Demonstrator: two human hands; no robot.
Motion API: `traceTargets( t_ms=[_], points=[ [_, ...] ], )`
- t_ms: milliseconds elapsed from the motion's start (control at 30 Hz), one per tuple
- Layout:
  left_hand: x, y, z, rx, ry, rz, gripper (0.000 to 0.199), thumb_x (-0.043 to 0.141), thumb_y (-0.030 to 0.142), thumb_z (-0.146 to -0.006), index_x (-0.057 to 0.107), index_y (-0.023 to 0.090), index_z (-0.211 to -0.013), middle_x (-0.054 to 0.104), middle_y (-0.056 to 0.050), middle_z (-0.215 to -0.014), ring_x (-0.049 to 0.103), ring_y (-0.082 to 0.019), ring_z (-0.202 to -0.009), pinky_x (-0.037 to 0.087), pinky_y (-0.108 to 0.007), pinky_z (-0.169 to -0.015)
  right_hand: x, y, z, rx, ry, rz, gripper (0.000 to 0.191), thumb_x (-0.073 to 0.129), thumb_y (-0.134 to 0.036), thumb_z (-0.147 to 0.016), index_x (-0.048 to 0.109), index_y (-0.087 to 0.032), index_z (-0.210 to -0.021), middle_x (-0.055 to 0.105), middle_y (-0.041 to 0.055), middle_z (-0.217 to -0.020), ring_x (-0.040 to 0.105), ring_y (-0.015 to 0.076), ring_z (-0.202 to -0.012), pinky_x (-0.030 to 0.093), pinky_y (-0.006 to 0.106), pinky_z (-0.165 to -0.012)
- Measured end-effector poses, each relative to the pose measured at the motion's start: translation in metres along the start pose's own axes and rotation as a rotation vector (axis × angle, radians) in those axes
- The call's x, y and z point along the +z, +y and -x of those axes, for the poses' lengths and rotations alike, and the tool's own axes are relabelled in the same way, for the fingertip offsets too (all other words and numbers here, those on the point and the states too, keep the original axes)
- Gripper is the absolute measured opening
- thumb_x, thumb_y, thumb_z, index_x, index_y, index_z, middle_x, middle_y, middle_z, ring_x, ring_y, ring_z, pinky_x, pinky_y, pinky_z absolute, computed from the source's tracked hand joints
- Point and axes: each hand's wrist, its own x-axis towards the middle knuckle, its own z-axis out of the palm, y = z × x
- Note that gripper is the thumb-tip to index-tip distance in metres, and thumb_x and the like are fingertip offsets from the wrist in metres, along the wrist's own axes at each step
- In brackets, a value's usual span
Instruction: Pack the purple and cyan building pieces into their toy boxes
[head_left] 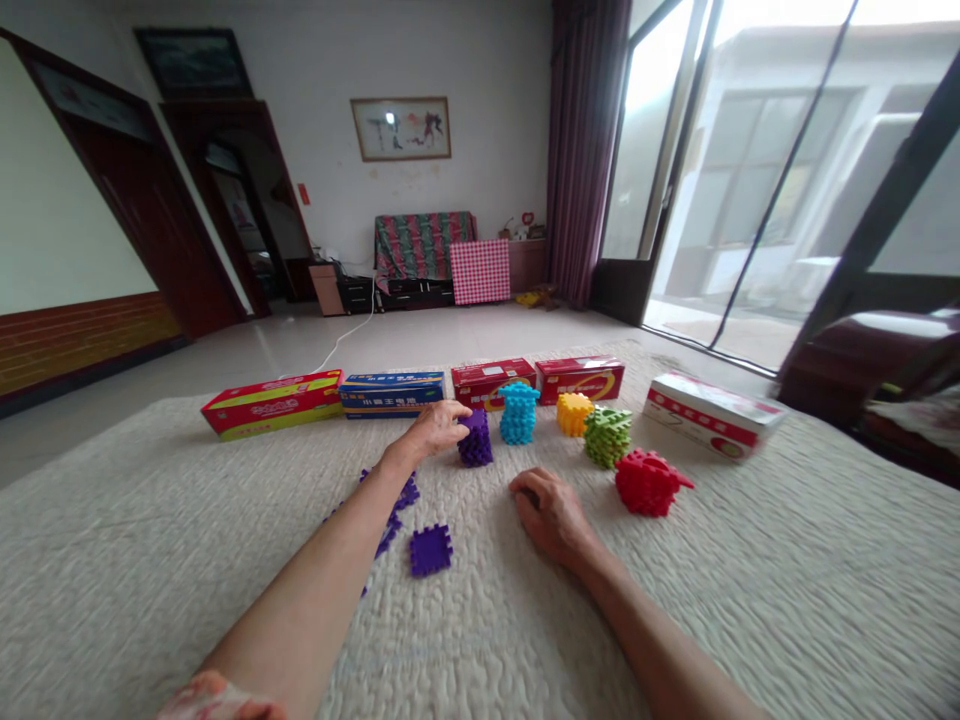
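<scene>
With the purple stack as the clock's centre and twelve pointing away, loose purple tiles (407, 492) lie at eight o'clock, partly under the left forearm (315, 560); a low sleeve or wrist could drag them. A single purple tile (431, 552) lies flat at seven. The left hand (436, 430), fingers bent and slightly parted, touches the upper part of the purple stack (476, 448); I cannot tell whether it grips. Uneven pressure there could skew the tiles, as the soft quilt (465, 630) gives poor footing. At two, the blue stack (519, 418) stands close and could be knocked by a sideways push. At four, the right hand (553, 512) is loosely curled, low over the quilt, contents hidden. Around three stand the yellow stack (574, 416), green stack (606, 438) and red stack (646, 486); the red one's jutting piece (684, 482) could snag.
</scene>
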Motion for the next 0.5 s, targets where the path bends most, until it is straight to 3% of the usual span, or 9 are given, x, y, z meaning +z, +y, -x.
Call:
traceTargets(
  t_ms=[133,267,367,500],
  points=[
    [-0.002,0.004,0.000,-0.033,-0.021,0.011,0.043,0.059,0.022,-0.070,0.069,0.017,-0.111,0.068,-0.005,-0.117,0.063,-0.022,-0.104,0.046,-0.027,-0.094,0.000,0.000,0.000,0.009,0.011,-0.004,0.022,0.047,-0.008,-0.075,0.066,-0.019,-0.079,0.066,0.0054,-0.084,0.061,0.0179,-0.081,0.045,0.028,-0.077],
    [-0.019,0.007,0.013,-0.077,0.055,0.005,0.047,0.057,0.027,-0.073,0.065,0.015,-0.118,0.065,-0.007,-0.122,0.062,-0.022,-0.108,0.045,-0.027,-0.097,0.002,0.002,0.000,0.002,0.006,0.004,0.022,0.048,-0.009,-0.075,0.066,-0.019,-0.080,0.066,0.0054,-0.084,0.060,0.0178,-0.081,0.045,0.028,-0.076],
    [-0.035,-0.004,0.034,-0.146,0.077,-0.050,0.044,0.053,0.025,-0.076,0.067,0.014,-0.116,0.068,-0.008,-0.115,0.063,-0.023,-0.103,0.046,-0.029,-0.095,0.002,0.003,0.000,-0.010,0.004,0.007,0.021,0.048,-0.010,-0.075,0.067,-0.019,-0.080,0.067,0.0056,-0.085,0.060,0.0181,-0.081,0.045,0.029,-0.077],
    [-0.050,-0.032,0.074,-0.272,-0.002,-0.103,0.041,0.052,0.024,-0.074,0.070,0.018,-0.111,0.073,-0.005,-0.104,0.065,-0.022,-0.095,0.047,-0.028,-0.087,0.000,0.002,-0.001,-0.008,-0.002,0.020,0.021,0.047,-0.012,-0.075,0.066,-0.018,-0.080,0.067,0.0059,-0.084,0.061,0.0185,-0.080,0.045,0.030,-0.077]
  ],
)
